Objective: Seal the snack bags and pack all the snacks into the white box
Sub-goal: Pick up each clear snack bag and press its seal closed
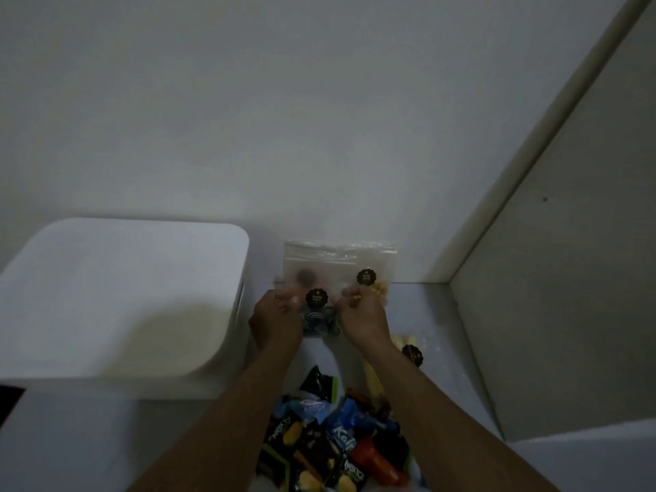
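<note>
While the head view is dim and blurred around the fingers, I can read most of it.

Left hand (275, 316) and right hand (362, 314) sit side by side above the shelf (88, 438), fingers curled. Each pinches the upper part of one clear bag (319, 324) hanging between them. That bag holds dark round snacks and has a black sticker (317, 298) on its front. Top edge is smeared, so I can't tell if the zip is closed.

Box (106, 278) is white with an open top. It stands on the shelf left of the hands, just beside the left wrist, far side against the wall (319, 118).

Far bag (340, 259) is behind the hands, upright against the wall. It's clear, with the same kind of black label and pale yellow snacks at its lower right.

Right bag (401, 340) lies flat just right of the right wrist, with yellow pieces inside and partly hidden by the forearm.

Pile (330, 435) of black, blue and orange packets is heaped near me, between the forearms.

Grey panel (568, 278) closes off the shelf on the right.
</note>
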The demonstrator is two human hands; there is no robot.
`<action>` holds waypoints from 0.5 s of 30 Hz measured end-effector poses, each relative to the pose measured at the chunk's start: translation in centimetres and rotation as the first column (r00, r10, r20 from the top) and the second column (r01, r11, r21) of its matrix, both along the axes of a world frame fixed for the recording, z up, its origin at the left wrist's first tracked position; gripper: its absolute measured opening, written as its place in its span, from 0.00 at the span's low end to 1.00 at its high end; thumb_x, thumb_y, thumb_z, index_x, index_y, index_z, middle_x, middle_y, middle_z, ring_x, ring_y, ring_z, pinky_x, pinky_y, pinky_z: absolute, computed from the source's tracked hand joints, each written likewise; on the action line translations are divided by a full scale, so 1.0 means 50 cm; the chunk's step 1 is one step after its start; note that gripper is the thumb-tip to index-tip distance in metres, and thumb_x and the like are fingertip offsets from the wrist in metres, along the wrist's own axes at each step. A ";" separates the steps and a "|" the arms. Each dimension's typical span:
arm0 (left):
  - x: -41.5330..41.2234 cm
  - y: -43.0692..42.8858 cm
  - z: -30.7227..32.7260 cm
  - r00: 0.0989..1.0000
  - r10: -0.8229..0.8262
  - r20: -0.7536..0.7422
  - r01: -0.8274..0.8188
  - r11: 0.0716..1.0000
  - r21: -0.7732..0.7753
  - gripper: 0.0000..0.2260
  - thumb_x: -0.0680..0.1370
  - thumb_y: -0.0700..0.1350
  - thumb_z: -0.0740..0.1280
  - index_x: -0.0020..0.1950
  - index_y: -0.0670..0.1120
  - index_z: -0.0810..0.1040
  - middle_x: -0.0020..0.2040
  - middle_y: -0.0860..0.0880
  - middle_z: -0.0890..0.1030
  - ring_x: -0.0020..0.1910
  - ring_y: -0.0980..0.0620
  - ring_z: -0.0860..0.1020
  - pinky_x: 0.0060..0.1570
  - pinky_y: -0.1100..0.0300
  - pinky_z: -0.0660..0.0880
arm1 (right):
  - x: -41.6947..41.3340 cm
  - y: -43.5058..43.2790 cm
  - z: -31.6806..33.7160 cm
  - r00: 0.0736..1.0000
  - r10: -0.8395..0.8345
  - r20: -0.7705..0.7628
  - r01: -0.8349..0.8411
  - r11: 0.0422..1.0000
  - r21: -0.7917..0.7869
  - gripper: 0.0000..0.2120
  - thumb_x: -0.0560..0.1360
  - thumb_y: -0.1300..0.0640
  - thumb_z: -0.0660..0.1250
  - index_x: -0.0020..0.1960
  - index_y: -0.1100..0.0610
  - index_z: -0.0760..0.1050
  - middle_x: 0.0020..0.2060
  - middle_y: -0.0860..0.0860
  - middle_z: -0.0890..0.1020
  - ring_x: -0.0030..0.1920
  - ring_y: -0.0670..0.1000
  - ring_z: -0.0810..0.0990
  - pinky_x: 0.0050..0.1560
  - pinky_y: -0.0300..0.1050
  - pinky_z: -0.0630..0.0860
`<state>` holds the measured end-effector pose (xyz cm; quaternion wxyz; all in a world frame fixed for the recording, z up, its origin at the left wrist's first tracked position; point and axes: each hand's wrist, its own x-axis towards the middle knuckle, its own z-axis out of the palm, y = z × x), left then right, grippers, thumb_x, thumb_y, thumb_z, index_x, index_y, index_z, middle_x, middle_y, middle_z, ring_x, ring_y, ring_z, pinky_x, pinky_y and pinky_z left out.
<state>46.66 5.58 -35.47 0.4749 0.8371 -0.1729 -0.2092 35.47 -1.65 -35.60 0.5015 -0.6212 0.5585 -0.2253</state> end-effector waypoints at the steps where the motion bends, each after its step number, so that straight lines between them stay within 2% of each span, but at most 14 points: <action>1: 0.004 -0.005 -0.014 1.000 0.000 0.014 0.000 1.000 0.028 0.06 0.78 0.40 0.66 0.49 0.49 0.81 0.51 0.45 0.84 0.48 0.45 0.81 0.49 0.54 0.79 | 0.001 -0.002 -0.010 1.000 0.004 -0.017 -0.004 1.000 -0.004 0.06 0.80 0.60 0.62 0.56 0.55 0.73 0.44 0.49 0.78 0.42 0.45 0.77 0.34 0.35 0.69; 6: 0.015 -0.022 -0.033 0.999 0.040 0.025 -0.042 0.996 0.082 0.09 0.78 0.36 0.63 0.55 0.43 0.81 0.54 0.43 0.83 0.47 0.46 0.78 0.46 0.59 0.74 | 0.011 -0.005 -0.034 1.000 0.020 -0.022 -0.020 1.000 0.015 0.12 0.78 0.63 0.59 0.59 0.53 0.72 0.48 0.55 0.81 0.46 0.52 0.81 0.42 0.41 0.75; 11: 0.008 -0.015 -0.023 0.999 0.014 -0.034 -0.012 0.998 0.069 0.14 0.78 0.38 0.66 0.63 0.44 0.77 0.60 0.43 0.80 0.55 0.43 0.78 0.48 0.59 0.73 | -0.012 0.004 -0.001 0.996 0.091 -0.026 -0.090 0.996 0.019 0.20 0.78 0.63 0.62 0.69 0.56 0.71 0.58 0.53 0.80 0.58 0.51 0.78 0.50 0.37 0.70; 13: -0.009 0.000 -0.015 0.998 0.017 -0.061 -0.016 1.000 0.016 0.18 0.77 0.37 0.67 0.66 0.45 0.73 0.63 0.44 0.78 0.58 0.43 0.78 0.51 0.58 0.75 | -0.035 0.006 0.019 0.994 0.106 -0.020 -0.106 0.994 0.012 0.20 0.78 0.63 0.64 0.70 0.57 0.70 0.56 0.51 0.79 0.60 0.50 0.77 0.52 0.36 0.68; 15: -0.032 0.009 -0.006 1.000 0.017 0.013 -0.017 1.000 -0.008 0.19 0.76 0.37 0.68 0.65 0.46 0.71 0.62 0.44 0.78 0.55 0.43 0.78 0.52 0.54 0.78 | -0.066 0.007 0.041 0.995 0.102 -0.022 -0.102 0.995 -0.014 0.19 0.79 0.62 0.64 0.69 0.57 0.71 0.51 0.49 0.79 0.56 0.48 0.78 0.53 0.35 0.69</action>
